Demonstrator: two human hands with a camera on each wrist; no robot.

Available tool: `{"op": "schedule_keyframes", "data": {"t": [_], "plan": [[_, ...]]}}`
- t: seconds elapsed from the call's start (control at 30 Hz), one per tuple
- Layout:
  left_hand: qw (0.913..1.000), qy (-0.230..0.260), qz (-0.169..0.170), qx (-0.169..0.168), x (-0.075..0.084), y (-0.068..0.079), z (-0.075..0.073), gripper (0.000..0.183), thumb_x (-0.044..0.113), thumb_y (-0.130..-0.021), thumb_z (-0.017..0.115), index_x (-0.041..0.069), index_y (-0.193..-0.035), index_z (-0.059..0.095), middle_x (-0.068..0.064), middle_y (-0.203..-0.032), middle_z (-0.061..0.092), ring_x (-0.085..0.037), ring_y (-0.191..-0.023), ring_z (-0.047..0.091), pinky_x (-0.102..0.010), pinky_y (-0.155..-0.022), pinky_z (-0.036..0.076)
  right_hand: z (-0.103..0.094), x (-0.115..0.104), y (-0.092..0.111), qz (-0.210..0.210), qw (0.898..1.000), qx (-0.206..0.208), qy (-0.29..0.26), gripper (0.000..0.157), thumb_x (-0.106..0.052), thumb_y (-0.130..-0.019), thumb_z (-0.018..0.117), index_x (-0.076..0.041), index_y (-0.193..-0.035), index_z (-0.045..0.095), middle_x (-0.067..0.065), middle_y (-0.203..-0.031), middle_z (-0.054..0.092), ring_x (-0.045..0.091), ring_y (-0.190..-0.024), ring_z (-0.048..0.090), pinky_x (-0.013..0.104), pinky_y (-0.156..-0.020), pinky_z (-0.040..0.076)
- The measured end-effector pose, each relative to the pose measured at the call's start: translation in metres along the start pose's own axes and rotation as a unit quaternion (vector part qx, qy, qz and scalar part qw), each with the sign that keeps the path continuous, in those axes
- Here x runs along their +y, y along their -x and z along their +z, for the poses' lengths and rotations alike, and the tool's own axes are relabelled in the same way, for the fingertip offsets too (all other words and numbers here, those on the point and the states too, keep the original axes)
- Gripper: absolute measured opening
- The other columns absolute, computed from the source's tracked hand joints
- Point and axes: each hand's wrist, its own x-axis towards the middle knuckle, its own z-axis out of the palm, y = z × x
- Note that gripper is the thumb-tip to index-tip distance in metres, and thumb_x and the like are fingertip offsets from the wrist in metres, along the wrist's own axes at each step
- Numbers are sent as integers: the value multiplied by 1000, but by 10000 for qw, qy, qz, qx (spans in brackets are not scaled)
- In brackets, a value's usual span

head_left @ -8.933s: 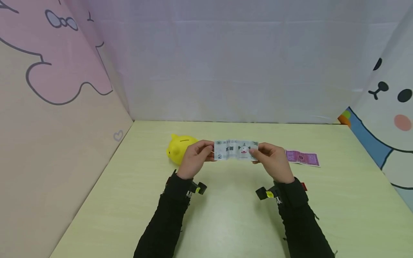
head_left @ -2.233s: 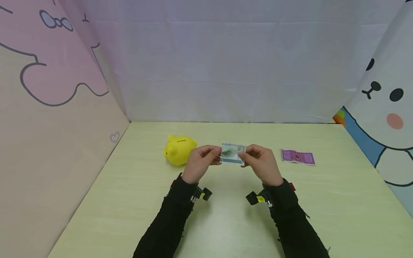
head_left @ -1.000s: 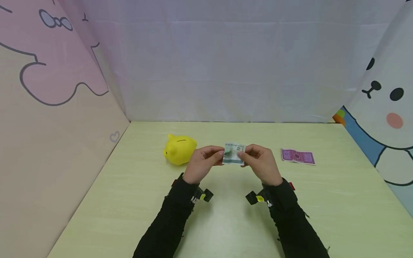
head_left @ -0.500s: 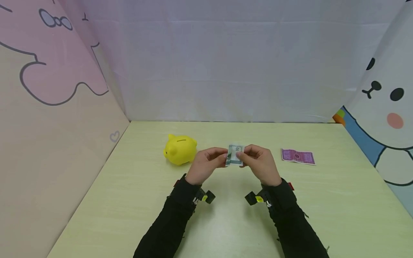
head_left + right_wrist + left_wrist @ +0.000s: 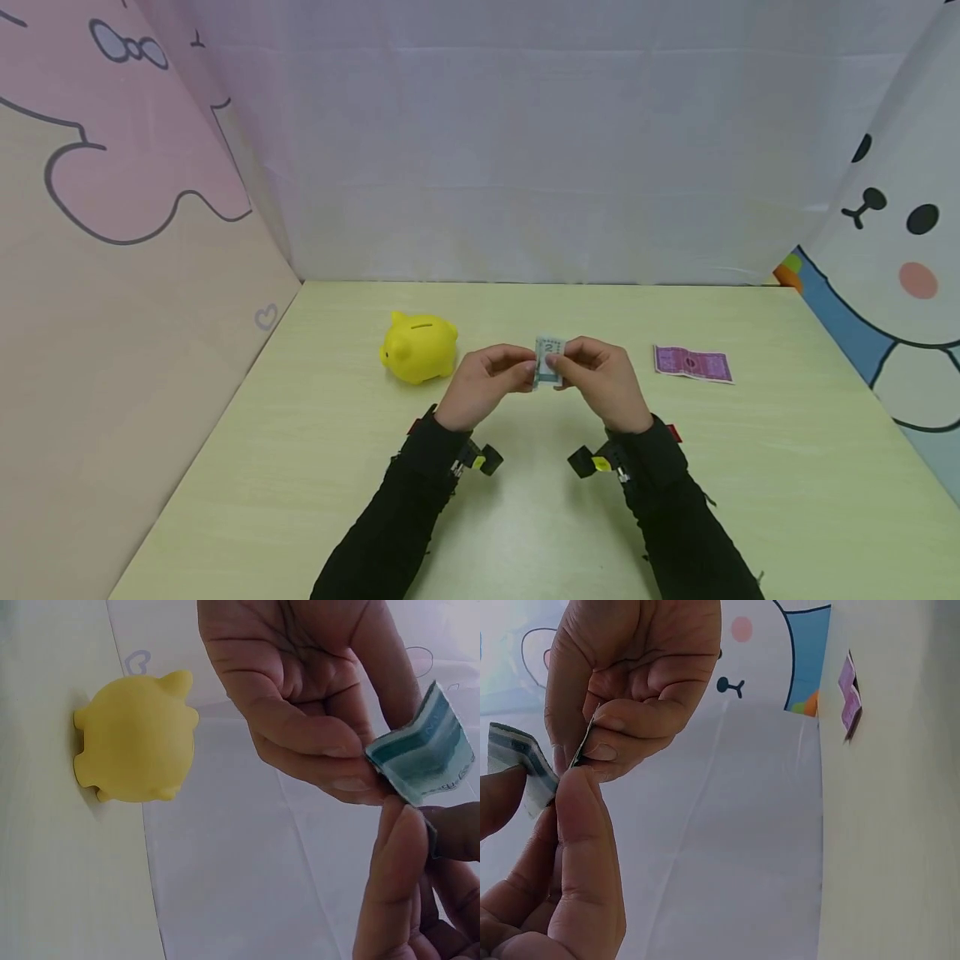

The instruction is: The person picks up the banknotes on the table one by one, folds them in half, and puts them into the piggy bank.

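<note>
A small green-and-white banknote [image 5: 550, 348] marked with a 2 is held up over the table between both hands, folded down to a narrow piece. My left hand [image 5: 487, 385] pinches its left edge between thumb and fingers. On the other side, my right hand [image 5: 606, 382] pinches the note, thumb lying across its face. The right wrist view shows the banknote [image 5: 427, 754] bent along a crease, one flap standing up. Seen from the left wrist, the note [image 5: 514, 750] is also bent, partly hidden behind the fingertips.
A yellow piggy bank [image 5: 420, 350] with a slot on its back stands to the left of the hands. Flat on the table at the right lies a purple banknote [image 5: 693, 364] with creases. A white curtain [image 5: 480, 167] hangs behind the pale table [image 5: 525, 517].
The green note, stretched out flat at first, has been folded in half, and its visible width has shrunk further. My left hand has moved right, closer to my right hand.
</note>
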Motion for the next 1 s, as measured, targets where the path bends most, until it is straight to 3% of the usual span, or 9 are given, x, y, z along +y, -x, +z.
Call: {"op": "schedule_keyframes", "data": {"t": [0.27,0.63,0.73,0.9,1.0], "plan": [[9999,-33,143,-17,-2,0,2,27,10,-97,60,-5,-120,63,-24,-120,63,-9,-91,67,-32,-86,59,2,0,0,30,10000,-48,-7,16,-4,-94,63,10,-100,66,16,-100,66,9,-74,65,24,-67,59],[9995,-162,205,173,-2,0,4,25,10,-95,63,-5,-116,65,-23,-115,66,-10,-87,68,-30,-81,60,2,0,0,-17,9999,-163,14,15,-2,-95,60,11,-100,66,12,-95,68,9,-72,66,23,-68,59],[9994,-175,199,235,-3,-1,4,24,10,-95,64,-5,-114,66,-22,-113,67,-16,-87,69,-29,-80,60,2,-1,0,-37,9998,-211,-15,17,-2,-95,60,12,-101,65,17,-96,67,10,-72,65,22,-68,59],[9991,-172,205,324,-4,0,4,23,10,-94,65,-4,-112,67,-20,-109,68,-36,-93,67,-27,-77,59,2,-1,1,13,9996,-260,-67,19,-3,-95,60,13,-104,66,22,-98,66,10,-73,65,22,-69,59],[9988,-221,205,381,-3,0,5,22,10,-94,65,-4,-111,67,-19,-108,68,-40,-94,66,-27,-77,59,2,-2,1,28,9995,-288,-84,21,-4,-96,60,12,-106,66,22,-99,67,10,-73,66,23,-69,59]]}}
